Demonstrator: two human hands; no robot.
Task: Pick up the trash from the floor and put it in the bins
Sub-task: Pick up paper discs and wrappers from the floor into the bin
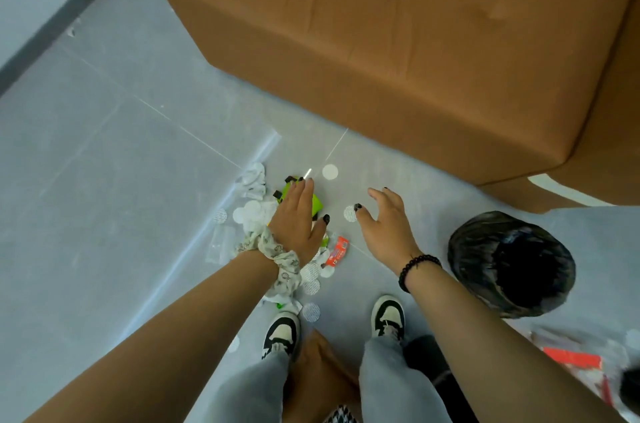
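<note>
Looking down from the head cam, both hands are out over the floor (104, 145) in the middle of the frame. Left hand (298, 218) is flat, fingers straight, palm down over a green wrapper (317, 206) in the trash pile (256, 215), grip released, can't tell if it's actually touching. Right hand (384, 218) hovers just right of it, fingers loosely spread, grasping nothing, thumb over a white paper disc (349, 214). A red wrapper (337, 251) lies below the left hand, another disc (329, 172) sits above the hands. The bin (509, 260), black bag lined, is at the right, near the right wrist. Brown sofa (398, 42) fills the upper right.
</note>
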